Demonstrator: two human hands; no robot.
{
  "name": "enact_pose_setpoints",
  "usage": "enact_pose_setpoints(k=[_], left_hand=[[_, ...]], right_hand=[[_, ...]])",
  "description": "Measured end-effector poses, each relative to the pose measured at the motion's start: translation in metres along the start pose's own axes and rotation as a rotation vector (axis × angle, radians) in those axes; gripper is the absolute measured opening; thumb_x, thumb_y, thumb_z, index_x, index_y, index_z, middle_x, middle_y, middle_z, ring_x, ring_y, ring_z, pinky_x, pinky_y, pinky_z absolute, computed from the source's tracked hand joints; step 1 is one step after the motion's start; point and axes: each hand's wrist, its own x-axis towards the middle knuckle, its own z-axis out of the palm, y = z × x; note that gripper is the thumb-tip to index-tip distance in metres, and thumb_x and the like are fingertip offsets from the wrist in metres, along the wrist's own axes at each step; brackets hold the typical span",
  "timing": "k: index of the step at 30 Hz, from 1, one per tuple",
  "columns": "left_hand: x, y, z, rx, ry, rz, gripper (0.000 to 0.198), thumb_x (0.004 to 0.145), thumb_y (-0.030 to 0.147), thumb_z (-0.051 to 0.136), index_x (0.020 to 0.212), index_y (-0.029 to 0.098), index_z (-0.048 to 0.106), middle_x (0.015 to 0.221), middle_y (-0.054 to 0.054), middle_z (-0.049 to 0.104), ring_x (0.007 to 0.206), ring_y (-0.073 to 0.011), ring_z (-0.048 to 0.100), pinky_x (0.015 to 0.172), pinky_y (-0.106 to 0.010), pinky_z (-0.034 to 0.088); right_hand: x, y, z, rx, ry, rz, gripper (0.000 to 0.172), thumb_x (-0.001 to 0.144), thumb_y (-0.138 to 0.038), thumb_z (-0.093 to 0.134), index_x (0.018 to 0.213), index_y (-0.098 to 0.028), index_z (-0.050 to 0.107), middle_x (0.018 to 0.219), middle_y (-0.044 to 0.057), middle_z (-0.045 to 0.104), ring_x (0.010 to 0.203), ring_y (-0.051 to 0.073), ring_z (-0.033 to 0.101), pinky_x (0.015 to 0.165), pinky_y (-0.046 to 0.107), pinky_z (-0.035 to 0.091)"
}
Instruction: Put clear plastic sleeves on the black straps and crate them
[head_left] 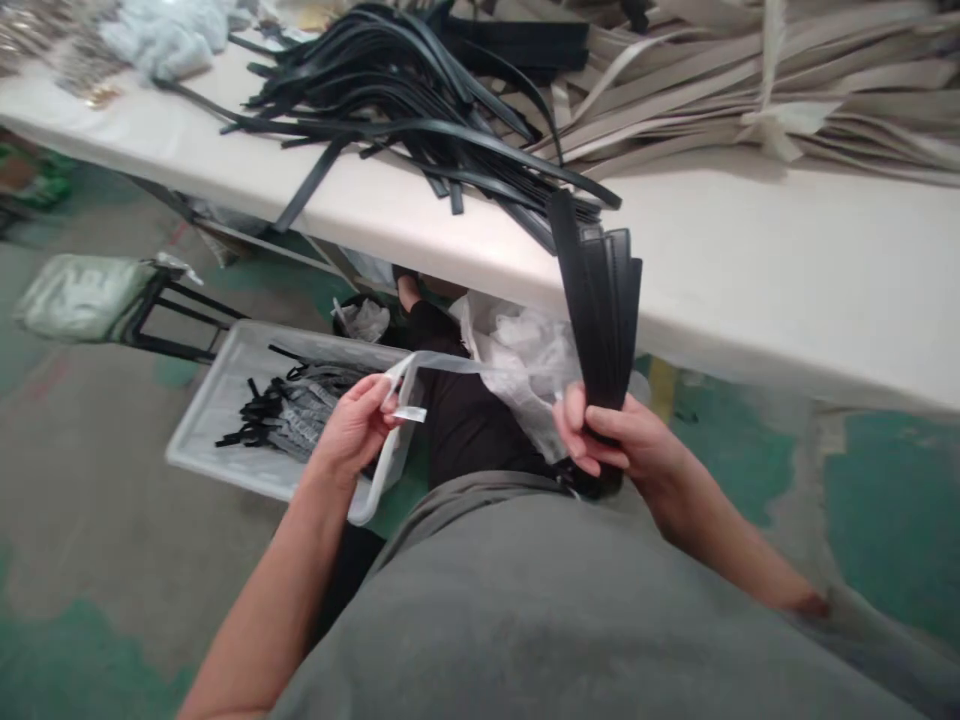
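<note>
My right hand (611, 432) is closed around a fanned bundle of black straps (600, 300), whose flat ends point up over the table's edge. Between thumb and fingers, my left hand (356, 420) pinches a thin whitish translucent strip (450, 362). That strip stretches across my lap toward the right hand; where it ends there is hard to make out. Just beyond the bundle, a heap of loose black straps (420, 100) lies on the white table (787, 260), some hanging over the edge.
Beige straps (690, 120), tied with a pale band, lie at the table's back right. A white bin (195, 440) with grey and black straps stands on the floor at left, near a stool (90, 295). White plastic bags (525, 345) sit below the table.
</note>
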Motion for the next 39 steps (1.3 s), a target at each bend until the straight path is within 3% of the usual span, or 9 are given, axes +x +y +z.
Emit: enact_pose_setpoints(k=[3,6,10,13,16,21,28,33,39], left_hand=[[-0.040,0.031,-0.047,-0.082,0.294,0.286,0.031,0.063,0.032,0.084,0.078,0.016,0.062,0.055,0.008,0.049,0.045,-0.0024,0.043,0.049,-0.014,0.044],[-0.078,0.028,-0.069,-0.100,0.453,0.440,0.032,0.062,0.033,0.084,0.079,0.018,0.062,0.056,0.007,0.053,0.048,-0.0045,0.049,0.050,-0.016,0.047],[-0.107,-0.009,-0.067,-0.040,0.460,0.374,0.032,0.068,0.038,0.080,0.086,0.017,0.063,0.056,0.005,0.058,0.051,-0.0078,0.055,0.053,-0.019,0.049],[-0.114,-0.037,-0.062,0.013,0.408,0.322,0.029,0.074,0.040,0.074,0.088,0.017,0.064,0.059,0.004,0.061,0.054,-0.0092,0.057,0.059,-0.023,0.051],[-0.116,-0.050,-0.064,0.047,0.398,0.287,0.029,0.074,0.042,0.072,0.087,0.016,0.065,0.068,0.002,0.066,0.059,-0.0108,0.060,0.063,-0.025,0.052],[-0.113,-0.047,-0.082,0.248,0.418,0.207,0.025,0.076,0.039,0.070,0.083,0.016,0.067,0.055,0.002,0.062,0.052,-0.0085,0.055,0.054,-0.020,0.041],[-0.094,-0.038,-0.084,0.150,0.272,0.157,0.028,0.064,0.035,0.077,0.073,0.016,0.059,0.055,0.006,0.054,0.043,-0.0043,0.044,0.045,-0.019,0.032],[-0.080,-0.037,-0.087,0.139,0.309,0.169,0.028,0.062,0.033,0.078,0.072,0.016,0.057,0.056,0.006,0.053,0.045,-0.0044,0.045,0.044,-0.018,0.031],[-0.070,-0.036,-0.098,0.057,0.249,0.117,0.035,0.065,0.043,0.077,0.075,0.016,0.056,0.052,0.007,0.049,0.040,-0.0029,0.041,0.039,-0.016,0.024]], right_hand=[[0.032,0.016,0.027,-0.183,-0.038,0.088,0.030,0.082,-0.044,0.067,0.081,-0.014,0.063,0.066,0.002,0.065,0.036,0.003,0.040,0.038,0.019,0.041],[0.068,0.034,0.066,-0.339,-0.133,0.157,0.031,0.082,-0.041,0.066,0.093,-0.012,0.067,0.078,0.004,0.070,0.038,0.002,0.039,0.046,0.023,0.048],[0.113,0.055,0.121,-0.441,-0.257,0.230,0.042,0.081,-0.047,0.065,0.100,-0.010,0.069,0.047,-0.006,0.053,0.037,0.006,0.038,0.046,0.023,0.048],[0.139,0.069,0.153,-0.492,-0.288,0.272,0.039,0.079,-0.049,0.065,0.084,-0.011,0.069,0.034,-0.010,0.034,0.036,0.008,0.038,0.046,0.022,0.046],[0.156,0.080,0.170,-0.512,-0.220,0.249,0.028,0.070,-0.040,0.072,0.072,-0.014,0.063,0.040,-0.009,0.042,0.036,0.006,0.037,0.040,0.021,0.040],[0.167,0.095,0.171,-0.684,-0.187,0.066,0.021,0.069,-0.033,0.068,0.076,-0.015,0.062,0.057,-0.004,0.055,0.043,0.008,0.045,0.041,0.020,0.036],[0.175,0.102,0.166,-1.034,-0.225,-0.198,0.013,0.075,-0.026,0.060,0.073,-0.014,0.064,0.067,-0.001,0.061,0.063,0.011,0.052,0.057,0.021,0.036],[0.181,0.099,0.164,-1.177,-0.221,-0.223,0.019,0.078,-0.033,0.062,0.079,-0.015,0.067,0.072,0.000,0.064,0.067,0.013,0.054,0.060,0.023,0.036],[0.187,0.099,0.154,-1.074,-0.284,-0.198,0.019,0.078,-0.031,0.061,0.082,-0.013,0.068,0.071,-0.001,0.062,0.066,0.012,0.052,0.059,0.021,0.034]])
